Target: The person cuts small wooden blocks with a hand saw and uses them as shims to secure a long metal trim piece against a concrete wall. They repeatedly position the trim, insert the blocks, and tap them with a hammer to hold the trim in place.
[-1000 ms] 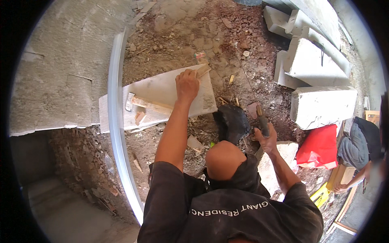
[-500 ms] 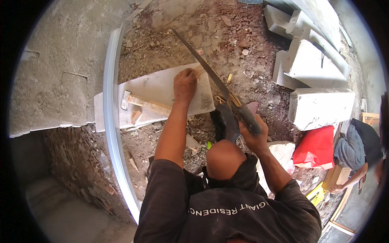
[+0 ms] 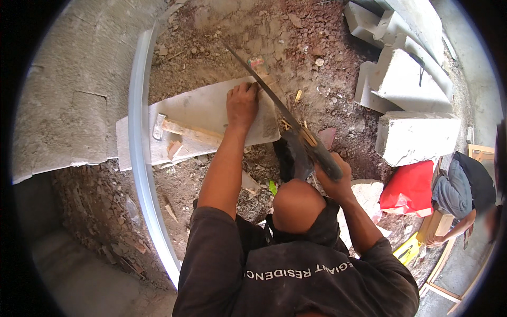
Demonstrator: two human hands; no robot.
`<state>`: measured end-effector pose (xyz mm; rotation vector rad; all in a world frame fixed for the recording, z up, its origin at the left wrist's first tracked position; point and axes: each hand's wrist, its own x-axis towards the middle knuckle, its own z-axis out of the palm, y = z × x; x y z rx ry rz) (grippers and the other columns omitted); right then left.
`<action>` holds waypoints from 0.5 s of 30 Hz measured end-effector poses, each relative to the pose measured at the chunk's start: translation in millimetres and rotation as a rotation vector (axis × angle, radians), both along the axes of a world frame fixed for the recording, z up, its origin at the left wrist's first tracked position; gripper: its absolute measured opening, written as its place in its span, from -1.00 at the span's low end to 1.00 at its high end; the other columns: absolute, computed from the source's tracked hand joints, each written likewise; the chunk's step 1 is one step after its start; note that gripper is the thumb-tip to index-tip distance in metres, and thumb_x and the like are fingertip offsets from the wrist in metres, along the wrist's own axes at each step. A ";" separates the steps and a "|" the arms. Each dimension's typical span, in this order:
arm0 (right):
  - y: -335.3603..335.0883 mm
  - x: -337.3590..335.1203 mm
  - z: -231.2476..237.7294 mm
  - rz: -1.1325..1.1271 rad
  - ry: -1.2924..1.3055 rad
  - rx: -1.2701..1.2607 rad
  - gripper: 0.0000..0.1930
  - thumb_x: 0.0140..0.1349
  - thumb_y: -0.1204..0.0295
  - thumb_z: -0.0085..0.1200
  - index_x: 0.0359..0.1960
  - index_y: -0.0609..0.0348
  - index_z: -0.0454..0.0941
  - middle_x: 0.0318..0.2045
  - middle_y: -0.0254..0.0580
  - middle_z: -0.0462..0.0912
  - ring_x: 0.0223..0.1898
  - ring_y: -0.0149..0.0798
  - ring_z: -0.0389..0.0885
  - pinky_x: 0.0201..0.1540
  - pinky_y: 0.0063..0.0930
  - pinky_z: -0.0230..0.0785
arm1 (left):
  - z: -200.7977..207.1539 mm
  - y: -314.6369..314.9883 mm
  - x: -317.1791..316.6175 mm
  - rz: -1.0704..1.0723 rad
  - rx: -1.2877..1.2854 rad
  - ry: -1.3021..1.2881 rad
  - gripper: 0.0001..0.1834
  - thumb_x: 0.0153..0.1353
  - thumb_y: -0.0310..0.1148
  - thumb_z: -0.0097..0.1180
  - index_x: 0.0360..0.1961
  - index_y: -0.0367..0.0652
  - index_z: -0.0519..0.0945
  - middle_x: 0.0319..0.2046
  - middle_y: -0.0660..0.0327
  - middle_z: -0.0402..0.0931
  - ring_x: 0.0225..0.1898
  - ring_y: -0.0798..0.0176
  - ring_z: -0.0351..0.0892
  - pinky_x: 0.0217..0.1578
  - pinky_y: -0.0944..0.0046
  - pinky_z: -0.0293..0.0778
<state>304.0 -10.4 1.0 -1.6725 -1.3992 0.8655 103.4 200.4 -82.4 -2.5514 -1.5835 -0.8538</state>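
Observation:
My right hand [image 3: 335,177] is wrapped round the dark handle of a handsaw [image 3: 274,99], whose long blade slants away to the far left. My left hand [image 3: 243,104] is closed and rests on a pale grey slab [image 3: 198,108], its fingertips close against the blade. Under those fingers is a light brown piece that looks like wood, mostly hidden by the hand and the saw. A hammer [image 3: 193,132] with a wooden handle lies on the slab left of my left forearm, with a wood offcut [image 3: 174,149] beside it.
A pale metal rail [image 3: 139,127] crosses the slab's left end. Rubble and soil [image 3: 301,47] surround it. Grey blocks [image 3: 417,134] are stacked at the right, near a red bag [image 3: 406,190]. Another person [image 3: 457,195] crouches at the far right by some timber. A deep recess [image 3: 47,222] opens at lower left.
The saw and my right hand have drawn slightly back toward me. My left hand keeps its place on the slab. The whole view has shifted a little.

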 end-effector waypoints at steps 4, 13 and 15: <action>-50.2 13.6 15.5 0.010 -0.268 -0.089 -0.79 -0.02 0.49 0.12 -0.30 0.21 0.50 -0.50 -0.06 0.54 -0.44 -0.07 0.58 -0.38 -0.30 0.38 | 0.7 0.0 0.2 -0.001 -0.035 0.015 -0.72 -0.02 -0.45 0.14 -0.21 -0.08 0.60 -0.27 0.22 0.51 -0.21 0.09 0.47 -0.19 0.14 0.37; 36.0 -13.4 0.8 0.061 0.077 -0.024 -0.76 -0.02 0.51 0.11 -0.25 0.18 0.51 -0.50 -0.07 0.53 -0.49 -0.05 0.54 -0.42 -0.26 0.34 | 0.0 5.4 1.0 -0.042 0.030 0.038 -0.73 -0.04 -0.45 0.13 -0.23 -0.04 0.62 -0.29 0.26 0.52 -0.22 0.16 0.48 -0.22 0.15 0.37; 1.0 -5.2 1.3 0.047 -0.184 -0.032 -0.76 -0.02 0.50 0.11 -0.25 0.17 0.52 -0.50 -0.08 0.53 -0.48 -0.04 0.54 -0.43 -0.26 0.34 | 0.8 3.3 0.4 -0.026 0.019 0.056 -0.74 -0.03 -0.43 0.14 -0.23 -0.02 0.62 -0.29 0.27 0.52 -0.22 0.16 0.47 -0.23 0.16 0.37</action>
